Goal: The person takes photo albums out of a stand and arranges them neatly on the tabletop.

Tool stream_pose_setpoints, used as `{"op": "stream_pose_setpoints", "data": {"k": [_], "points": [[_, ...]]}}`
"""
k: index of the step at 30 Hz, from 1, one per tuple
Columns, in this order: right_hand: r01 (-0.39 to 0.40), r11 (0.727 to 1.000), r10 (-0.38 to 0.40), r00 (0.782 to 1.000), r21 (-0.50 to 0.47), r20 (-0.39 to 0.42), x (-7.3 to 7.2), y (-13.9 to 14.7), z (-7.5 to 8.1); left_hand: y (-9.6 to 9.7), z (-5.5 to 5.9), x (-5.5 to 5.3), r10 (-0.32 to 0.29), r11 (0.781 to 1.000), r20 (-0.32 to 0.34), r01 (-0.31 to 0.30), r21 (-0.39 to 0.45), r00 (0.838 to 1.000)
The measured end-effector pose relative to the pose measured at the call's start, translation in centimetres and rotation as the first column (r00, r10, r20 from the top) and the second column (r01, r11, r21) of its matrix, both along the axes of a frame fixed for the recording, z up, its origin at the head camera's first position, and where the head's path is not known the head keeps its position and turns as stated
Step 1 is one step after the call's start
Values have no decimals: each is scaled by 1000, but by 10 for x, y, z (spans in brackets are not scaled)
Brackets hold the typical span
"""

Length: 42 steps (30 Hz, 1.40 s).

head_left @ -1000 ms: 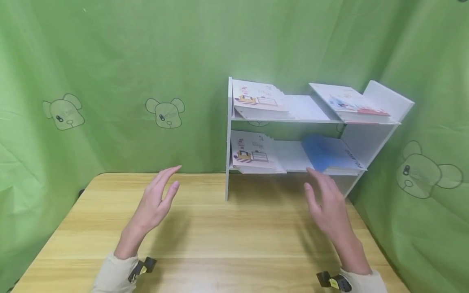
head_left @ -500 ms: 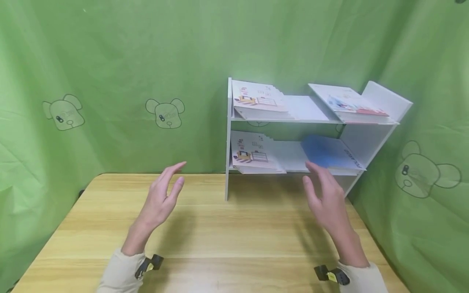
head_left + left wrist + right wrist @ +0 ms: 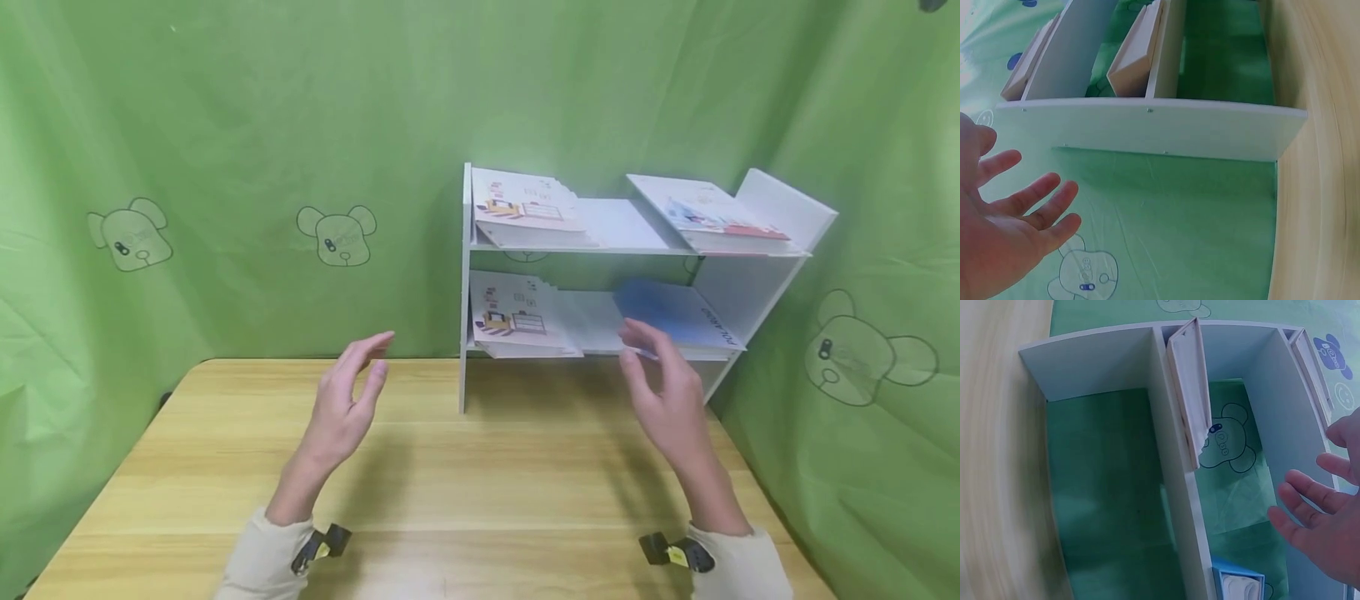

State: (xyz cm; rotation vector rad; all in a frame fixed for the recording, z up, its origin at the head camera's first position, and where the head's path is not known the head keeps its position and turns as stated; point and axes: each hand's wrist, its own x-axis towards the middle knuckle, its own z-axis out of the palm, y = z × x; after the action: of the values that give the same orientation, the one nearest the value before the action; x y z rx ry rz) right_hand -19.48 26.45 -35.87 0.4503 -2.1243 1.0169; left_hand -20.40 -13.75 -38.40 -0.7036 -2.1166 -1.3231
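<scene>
Nothing is gripped by the left hand (image 3: 345, 408), which is seen above the table (image 3: 487, 500) with thumb and fingers parted. The right hand (image 3: 667, 408) is likewise unfilled, its thumb set apart from lightly bent fingers; in the head view part of the blue book (image 3: 678, 307) is overlapped by its fingertips, but no contact can be made out. The blue book is laid cover up at the right end of the lower shelf (image 3: 596, 310). It can be expected to be fairly light and stiff, with a smooth cover that might slip; it would best be grasped at its front edge, thumb above and fingers below. Its lettering is set along the right side, and its long axis seems to be pointed front to back. At that shelf's left end a picture-book pile (image 3: 513, 312) is placed. A red-edged book (image 3: 712, 212) is borne by the upper shelf (image 3: 618, 223).
</scene>
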Motion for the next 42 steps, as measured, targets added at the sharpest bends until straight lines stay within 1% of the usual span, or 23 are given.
{"op": "stream_pose_setpoints", "data": {"k": [2,5,8,10,12,16,21,25,30,36,39,42], "points": [[-12,1000,13,1000,-20,18,0,0,3,4,1,0,-2,1000,-3,2,9,1000],[-27,998,30,998,-53,50,-1,-1,6,10,4,0,-29,999,7,29,40,1000],[-50,994,58,995,-100,78,-3,-2,9,15,8,-2,-87,993,36,83,88,996],[-62,991,73,994,-120,85,-4,-3,10,18,11,-1,-127,986,63,119,115,990],[-73,988,85,992,-135,88,-6,-4,12,21,13,0,-152,982,84,140,127,985],[-66,988,79,993,-138,88,-11,-7,15,25,17,0,-148,984,106,135,119,983],[-63,984,76,994,-167,75,-17,-8,20,34,26,-3,-149,982,120,133,131,982],[-77,979,93,993,-186,79,-19,-9,23,42,31,-5,-165,975,138,141,173,977],[-92,974,113,989,-205,95,-21,-12,26,53,33,-10,-185,961,134,152,230,974],[-92,967,121,987,-238,109,-24,-13,33,64,39,-18,-188,956,117,154,249,975],[-103,960,135,985,-259,107,-26,-13,35,68,40,-18,-192,952,119,155,263,974],[-118,953,151,984,-279,99,-28,-13,39,72,43,-19,-210,941,120,167,294,970]]}}
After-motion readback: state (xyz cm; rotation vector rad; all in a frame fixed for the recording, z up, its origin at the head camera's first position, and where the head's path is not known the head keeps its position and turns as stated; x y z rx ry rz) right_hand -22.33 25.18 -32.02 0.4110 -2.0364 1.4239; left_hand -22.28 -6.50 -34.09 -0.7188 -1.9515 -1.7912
